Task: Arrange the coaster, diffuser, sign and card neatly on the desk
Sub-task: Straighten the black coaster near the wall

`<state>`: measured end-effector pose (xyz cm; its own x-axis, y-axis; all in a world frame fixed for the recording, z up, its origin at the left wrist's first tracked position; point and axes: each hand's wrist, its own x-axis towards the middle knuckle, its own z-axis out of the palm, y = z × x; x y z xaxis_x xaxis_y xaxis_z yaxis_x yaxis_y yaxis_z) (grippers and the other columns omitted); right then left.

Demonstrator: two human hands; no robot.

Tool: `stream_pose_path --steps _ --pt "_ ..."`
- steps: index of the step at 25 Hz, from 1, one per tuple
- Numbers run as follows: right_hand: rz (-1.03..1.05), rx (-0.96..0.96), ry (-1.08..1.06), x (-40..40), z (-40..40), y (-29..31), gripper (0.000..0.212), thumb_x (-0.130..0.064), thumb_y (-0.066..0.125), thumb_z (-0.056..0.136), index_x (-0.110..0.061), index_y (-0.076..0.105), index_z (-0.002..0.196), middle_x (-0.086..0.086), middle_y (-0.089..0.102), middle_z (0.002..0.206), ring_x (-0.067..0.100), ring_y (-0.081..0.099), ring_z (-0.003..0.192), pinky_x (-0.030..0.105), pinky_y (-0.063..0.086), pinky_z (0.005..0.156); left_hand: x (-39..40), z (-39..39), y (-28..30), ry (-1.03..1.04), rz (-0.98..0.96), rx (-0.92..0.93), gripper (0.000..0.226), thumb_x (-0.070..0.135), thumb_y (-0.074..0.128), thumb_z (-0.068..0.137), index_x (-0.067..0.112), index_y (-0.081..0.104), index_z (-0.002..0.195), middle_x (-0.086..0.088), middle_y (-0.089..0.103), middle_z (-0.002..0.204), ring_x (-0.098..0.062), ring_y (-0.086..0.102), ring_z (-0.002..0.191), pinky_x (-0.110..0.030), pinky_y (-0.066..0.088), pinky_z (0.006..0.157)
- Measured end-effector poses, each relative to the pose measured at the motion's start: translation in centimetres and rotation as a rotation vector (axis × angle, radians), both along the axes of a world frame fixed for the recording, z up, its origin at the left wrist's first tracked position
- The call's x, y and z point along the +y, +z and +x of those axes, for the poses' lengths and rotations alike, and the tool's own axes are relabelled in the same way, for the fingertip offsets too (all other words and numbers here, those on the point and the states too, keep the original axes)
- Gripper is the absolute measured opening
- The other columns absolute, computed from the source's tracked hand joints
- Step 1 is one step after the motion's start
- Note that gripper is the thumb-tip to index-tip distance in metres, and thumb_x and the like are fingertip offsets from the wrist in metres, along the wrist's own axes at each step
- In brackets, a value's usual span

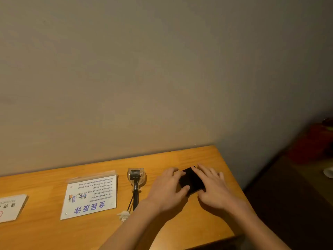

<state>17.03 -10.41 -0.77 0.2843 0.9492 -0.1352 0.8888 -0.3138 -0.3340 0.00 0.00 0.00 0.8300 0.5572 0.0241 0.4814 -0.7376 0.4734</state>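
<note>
A black square coaster (192,179) lies flat on the wooden desk (180,224) near its right end. My left hand (168,188) rests on the coaster's left edge, thumb against its near side. My right hand (212,186) lies over its right edge, fingers stretched across the top corner. To the left, a clear glass diffuser (136,176) lies tipped over, its dark reeds and a white tassel pointing toward me. Further left, a clear acrylic sign (91,194) with blue characters lies flat. A white card (10,207) is cut off by the left edge.
A plain wall runs along the back of the desk. The desk's right edge (234,195) drops off just right of my right hand. Beyond it is dark floor, a red object (311,147) and a white object (328,172).
</note>
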Motion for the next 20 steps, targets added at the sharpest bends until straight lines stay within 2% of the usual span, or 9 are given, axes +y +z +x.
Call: stream_pose_path --steps 3,6,11,16,18,20 --pt "-0.059 -0.037 0.073 0.5 0.4 -0.1 0.089 -0.036 0.052 0.076 -0.037 0.006 0.152 -0.002 0.005 0.164 0.02 0.014 0.14 0.041 0.019 0.109 -0.3 0.3 -0.9 -0.023 -0.006 0.066 0.068 0.061 0.042 0.086 0.029 0.032 0.145 -0.003 0.027 0.158 -0.021 0.023 0.142 -0.043 0.03 0.111" --pt "-0.103 -0.054 0.137 1.0 1.2 -0.5 0.092 -0.038 0.055 0.074 -0.037 0.005 0.152 -0.003 0.008 0.163 0.02 0.018 0.137 0.039 0.021 0.107 -0.3 0.6 -1.4 -0.027 0.029 0.121 0.077 0.065 0.047 0.081 0.029 0.029 0.146 -0.003 0.021 0.16 -0.022 0.018 0.143 -0.044 0.026 0.112" --pt "-0.124 -0.026 0.157 1.8 2.0 -0.3 0.09 -0.038 0.058 0.073 -0.036 0.014 0.151 -0.006 0.018 0.159 0.018 0.023 0.132 0.035 0.023 0.102 -0.1 0.6 -1.7 -0.034 0.122 0.202 0.081 0.066 0.049 0.082 0.024 0.027 0.148 -0.006 0.03 0.154 -0.024 0.026 0.138 -0.043 0.028 0.11" --pt "-0.12 -0.002 0.171 2.2 2.4 -0.1 0.088 -0.039 0.058 0.072 -0.034 0.019 0.151 -0.008 0.023 0.156 0.017 0.024 0.132 0.032 0.022 0.099 0.1 0.8 -2.0 -0.055 0.226 0.167 0.074 0.062 0.043 0.086 0.019 0.031 0.145 -0.004 0.042 0.142 -0.022 0.036 0.126 -0.039 0.035 0.102" --pt "-0.117 0.022 0.172 2.2 2.6 0.0 0.087 -0.037 0.058 0.072 -0.034 0.02 0.15 -0.009 0.023 0.156 0.016 0.024 0.132 0.032 0.024 0.1 0.3 0.8 -1.9 -0.068 0.177 0.122 0.073 0.061 0.041 0.086 0.018 0.033 0.144 -0.003 0.045 0.137 -0.02 0.038 0.121 -0.036 0.037 0.101" --pt "-0.101 0.084 0.162 2.1 3.0 0.1 0.084 -0.034 0.059 0.074 -0.035 0.022 0.149 -0.012 0.026 0.155 0.013 0.026 0.133 0.033 0.027 0.105 0.6 0.7 -1.5 -0.034 0.014 0.043 0.069 0.06 0.041 0.086 0.019 0.037 0.142 0.0 0.047 0.13 -0.015 0.038 0.117 -0.032 0.038 0.1"
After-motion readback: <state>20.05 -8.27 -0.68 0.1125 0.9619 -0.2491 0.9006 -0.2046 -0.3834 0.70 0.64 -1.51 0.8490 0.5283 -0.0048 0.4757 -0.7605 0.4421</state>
